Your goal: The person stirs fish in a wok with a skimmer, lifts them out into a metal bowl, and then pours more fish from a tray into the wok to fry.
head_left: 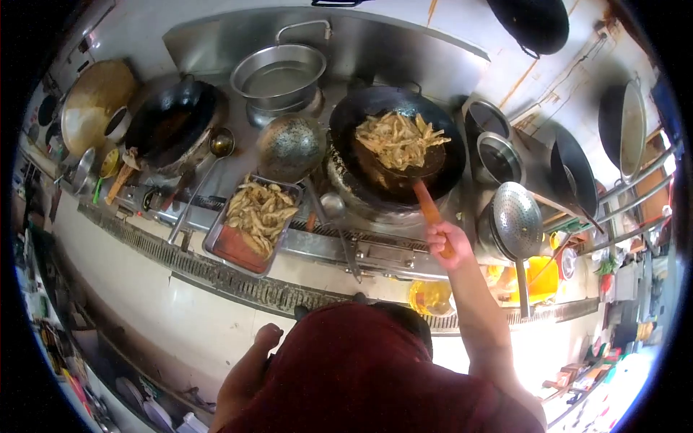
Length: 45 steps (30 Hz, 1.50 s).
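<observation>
My right hand (447,247) is closed round the wooden handle (427,202) of a scoop. The scoop's dark, wide head reaches into a black wok (451,119) and is partly covered by food. Golden-brown, elongated fried pieces (401,138) lie heaped there, at the wok's middle and far side. My left hand (268,336) hangs low beside my body, away from the stove; its fingers are too small and dark to make out. Ahead of it, a metal tray (234,268) on the stove's front edge holds similar tan pieces (260,213).
A round strainer (291,148) rests behind the tray, beside a ladle (221,142). Another black wok (162,123) stands left; a metal basin (278,72) sits at the back. A perforated skimmer (517,216) lies over pots on the right. A drain grate (289,289) runs along the front.
</observation>
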{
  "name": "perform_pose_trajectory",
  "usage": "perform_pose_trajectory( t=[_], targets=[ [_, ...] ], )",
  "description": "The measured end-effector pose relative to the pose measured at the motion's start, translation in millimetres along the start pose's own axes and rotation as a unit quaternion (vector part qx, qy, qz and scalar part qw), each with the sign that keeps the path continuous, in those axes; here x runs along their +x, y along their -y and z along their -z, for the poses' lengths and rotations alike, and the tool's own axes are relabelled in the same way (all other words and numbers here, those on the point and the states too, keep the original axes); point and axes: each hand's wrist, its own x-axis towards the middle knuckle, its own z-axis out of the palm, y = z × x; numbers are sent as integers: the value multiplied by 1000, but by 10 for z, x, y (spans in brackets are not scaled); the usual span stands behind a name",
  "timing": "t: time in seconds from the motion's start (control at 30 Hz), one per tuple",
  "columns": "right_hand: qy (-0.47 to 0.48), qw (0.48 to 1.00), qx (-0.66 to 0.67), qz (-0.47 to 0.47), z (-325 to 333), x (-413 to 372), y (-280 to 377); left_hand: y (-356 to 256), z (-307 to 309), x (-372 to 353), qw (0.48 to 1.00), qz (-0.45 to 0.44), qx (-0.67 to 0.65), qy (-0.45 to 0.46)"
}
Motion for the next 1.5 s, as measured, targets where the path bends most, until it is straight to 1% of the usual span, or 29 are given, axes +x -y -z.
perform_pose_trajectory(
  t=[0.07, 0.13, 0.2, 0.27, 0.33, 0.37, 0.4, 0.47, 0.53, 0.57, 0.63, 0.7, 0.73, 0.8, 0.83, 0.9, 0.93, 1.0, 1.07, 1.1, 1.13, 1.17, 1.2, 1.23, 1.37, 1.4, 1.43, 1.47, 1.5],
  targets=[
    [4, 999, -27, 17, -55, -118, -17, 33, 35, 61, 1000, 17, 0, 6],
    [6, 996, -68, 52, -81, -221, -67, 230, -111, 231, 996, -44, 84, 6],
    [10, 990, -108, 89, -64, -270, -127, 489, -399, 422, 996, -45, 73, -22],
    [-31, 982, -143, 118, 13, -237, -187, 494, -312, 451, 996, -45, 62, -50],
    [-40, 988, -115, 93, 155, -118, -124, 283, -57, 268, 999, -31, 38, 9],
    [-50, 993, -85, 66, 233, -61, -111, 780, -695, 604, 980, -112, -141, -81],
    [-49, 993, -83, 66, 304, 0, -109, 671, -549, 509, 981, -111, -139, -81],
    [-16, 998, -40, 41, 387, 85, -133, 178, 26, 167, 996, -40, 77, -16],
    [10, 999, -22, 24, 346, 78, -185, 163, 24, 113, 994, -28, 104, 10],
    [34, 999, -3, 9, 341, 61, -219, 204, -51, 83, 992, -48, 117, -10],
    [21, 999, -19, 18, 365, 60, -242, 165, -1, -1, 989, -67, 131, -33],
    [7, 999, -35, 28, 376, 45, -220, 113, 53, -125, 1000, 2, 25, 11],
    [15, 998, -55, 22, 370, 30, -179, 269, -162, -48, 1000, 1, 26, 11],
    [23, 997, -76, 15, 242, -52, -141, 708, -784, 181, 985, 8, -145, -88],
    [16, 993, -107, 47, 64, -151, -140, 645, -669, 133, 985, 7, -146, -91],
    [11, 987, -140, 78, -56, -188, -143, 507, -405, 1, 992, -97, 31, -71],
    [15, 985, -147, 91, -56, -188, -164, 409, -294, -30, 992, -96, 31, -73],
    [19, 982, -154, 104, -36, -168, -170, 224, -120, -55, 1000, -3, 10, 4],
    [25, 995, -87, 52, 75, -88, -165, 69, 41, -43, 1000, 12, 4, -8],
    [24, 994, -88, 51, 152, -15, -140, 25, 53, -45, 999, 27, -3, -19],
    [43, 999, -31, 11, 239, 78, -119, 49, -12, -32, 999, 28, -4, -16],
    [63, 997, 27, -29, 332, 160, -120, 102, -45, 29, 997, -37, 56, -40],
    [63, 997, 27, -30, 374, 210, -143, 156, -71, 109, 986, -102, 116, -66],
    [84, 995, 42, -46, 393, 261, -173, 206, -90, 150, 983, -127, 112, -71],
    [106, 988, 90, -74, 387, 280, -221, 346, -263, 263, 988, -94, 124, -16],
    [105, 988, 90, -74, 360, 253, -215, 510, -495, 341, 996, -57, 61, -38],
    [90, 990, 90, -67, 324, 218, -205, 530, -524, 328, 998, -18, -3, -59],
    [74, 991, 90, -61, 299, 191, -197, 539, -565, 308, 998, -18, -3, -58],
    [73, 991, 90, -60, 289, 175, -174, 439, -481, 187, 996, 27, -56, -65]
  ],
)
